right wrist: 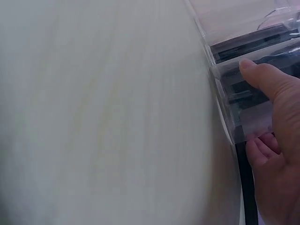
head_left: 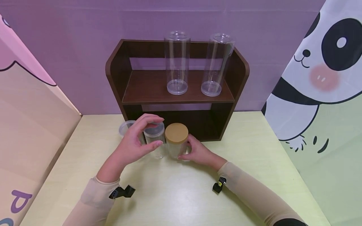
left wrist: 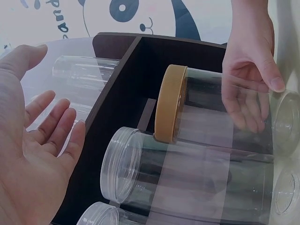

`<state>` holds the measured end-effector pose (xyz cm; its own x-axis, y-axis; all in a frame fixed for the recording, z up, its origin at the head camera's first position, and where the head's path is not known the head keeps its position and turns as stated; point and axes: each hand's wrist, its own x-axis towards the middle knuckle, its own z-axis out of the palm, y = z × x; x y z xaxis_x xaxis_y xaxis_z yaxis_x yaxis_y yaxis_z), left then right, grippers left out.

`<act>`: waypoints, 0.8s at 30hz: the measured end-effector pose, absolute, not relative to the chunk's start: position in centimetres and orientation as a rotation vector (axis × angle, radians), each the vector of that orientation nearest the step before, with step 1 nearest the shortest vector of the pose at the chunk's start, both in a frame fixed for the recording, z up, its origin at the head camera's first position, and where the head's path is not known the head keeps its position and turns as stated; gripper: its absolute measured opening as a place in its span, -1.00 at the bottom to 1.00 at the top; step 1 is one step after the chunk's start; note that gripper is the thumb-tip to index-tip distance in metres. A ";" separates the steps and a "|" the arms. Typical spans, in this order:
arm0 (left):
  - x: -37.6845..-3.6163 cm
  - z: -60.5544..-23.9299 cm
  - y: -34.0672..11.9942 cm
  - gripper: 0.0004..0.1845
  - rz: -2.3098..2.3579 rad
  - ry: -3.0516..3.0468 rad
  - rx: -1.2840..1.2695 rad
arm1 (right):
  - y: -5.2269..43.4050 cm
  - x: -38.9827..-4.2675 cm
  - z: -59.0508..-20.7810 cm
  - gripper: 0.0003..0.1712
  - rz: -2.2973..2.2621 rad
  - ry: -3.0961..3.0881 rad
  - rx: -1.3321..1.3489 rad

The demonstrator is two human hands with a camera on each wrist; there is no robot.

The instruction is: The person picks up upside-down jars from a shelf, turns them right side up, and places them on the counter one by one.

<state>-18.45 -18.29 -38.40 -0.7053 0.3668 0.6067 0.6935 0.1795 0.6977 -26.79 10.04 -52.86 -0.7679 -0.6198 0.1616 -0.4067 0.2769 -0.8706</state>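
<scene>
A clear jar with a tan lid (head_left: 176,133) stands on the table in front of the shelf. My right hand (head_left: 185,147) grips its lower side, thumb in front and fingers behind. In the right wrist view the thumb (right wrist: 262,77) presses on the jar's clear wall (right wrist: 236,96). Just left of it stands a clear jar with a clear lid (head_left: 154,135). My left hand (head_left: 156,131) arches around that jar with spread fingers. In the left wrist view the left hand (left wrist: 51,89) is open, its palm apart from the clear-lidded jar (left wrist: 123,164).
A third clear jar (head_left: 125,127) stands behind my left hand. The dark brown shelf (head_left: 150,91) holds two tall clear cylinders (head_left: 177,62) (head_left: 216,64) on its upper board. Patterned panels wall in the table (head_left: 175,194) on the left and right.
</scene>
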 end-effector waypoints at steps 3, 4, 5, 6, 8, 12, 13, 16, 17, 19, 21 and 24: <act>-18.4 -38.4 -18.3 -0.31 -1.538 -2.166 -1.007 | 10.0 -26.9 -53.0 -0.07 -1.489 2.349 -0.970; -18.4 -38.4 -18.3 -0.31 -1.536 -2.170 -1.005 | 10.0 -27.0 -53.0 -0.08 -1.483 2.357 -0.970; -18.4 -38.3 -18.3 -0.31 -1.534 -2.173 -1.005 | 10.0 -27.0 -53.0 -0.09 -1.478 2.362 -0.968; -18.4 -38.3 -18.3 -0.31 -1.533 -2.175 -1.005 | 10.0 -27.0 -53.0 -0.10 -1.474 2.366 -0.966; -18.4 -38.3 -18.4 -0.31 -1.525 -2.181 -1.005 | 10.0 -27.1 -53.0 -0.11 -1.473 2.367 -0.966; -18.4 -38.2 -18.3 -0.31 -1.515 -2.189 -1.005 | 10.0 -27.1 -53.0 -0.11 -1.477 2.362 -0.971; -18.4 -38.2 -18.3 -0.31 -1.512 -2.191 -1.004 | 10.0 -27.1 -53.0 -0.11 -1.476 2.363 -0.972; -18.3 -38.2 -18.3 -0.31 -1.513 -2.193 -1.000 | 10.1 -27.0 -52.9 -0.11 -1.463 2.373 -0.973; -18.3 -38.1 -18.2 -0.32 -1.512 -2.193 -0.999 | 10.1 -27.0 -52.9 -0.10 -1.454 2.381 -0.973; -18.3 -38.1 -18.2 -0.33 -1.510 -2.189 -1.000 | 10.2 -26.9 -52.7 -0.08 -1.436 2.402 -0.967; -18.3 -38.2 -18.2 -0.33 -1.509 -2.182 -1.004 | 10.4 -26.8 -52.5 -0.06 -1.419 2.426 -0.961; -18.4 -38.2 -18.2 -0.33 -1.507 -2.178 -1.003 | 10.9 -26.6 -52.0 -0.05 -1.424 2.438 -0.951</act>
<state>-18.36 -18.22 -38.25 -0.7080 0.3697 0.6018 0.6935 0.2025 0.6914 -26.60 10.87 -52.00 -0.7842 -0.5964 0.1710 -0.4420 0.3437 -0.8285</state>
